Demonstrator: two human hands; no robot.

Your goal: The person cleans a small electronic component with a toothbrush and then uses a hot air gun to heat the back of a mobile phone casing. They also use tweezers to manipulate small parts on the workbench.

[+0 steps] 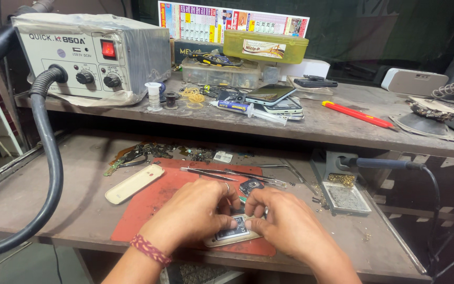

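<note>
Both hands meet over a small opened phone [233, 232] with a cream frame and a dark inner board, lying on a red work mat [156, 202]. My left hand [193, 213], with a woven red band at the wrist, grips the phone's left side. Pinching its right edge is my right hand [285, 223]. A small dark part [250, 185] lies just beyond my fingers. Tweezers [211, 173] rest at the mat's far edge. A cream phone back cover [134, 183] lies at the mat's left.
A grey hot-air station [93, 55] with a thick black hose [53, 173] stands on the upper shelf at left. Phones [271, 94], a red-handled tool [356, 114] and plastic boxes [264, 46] sit on that shelf. A soldering iron [384, 164] rests in its stand [345, 197] to the right.
</note>
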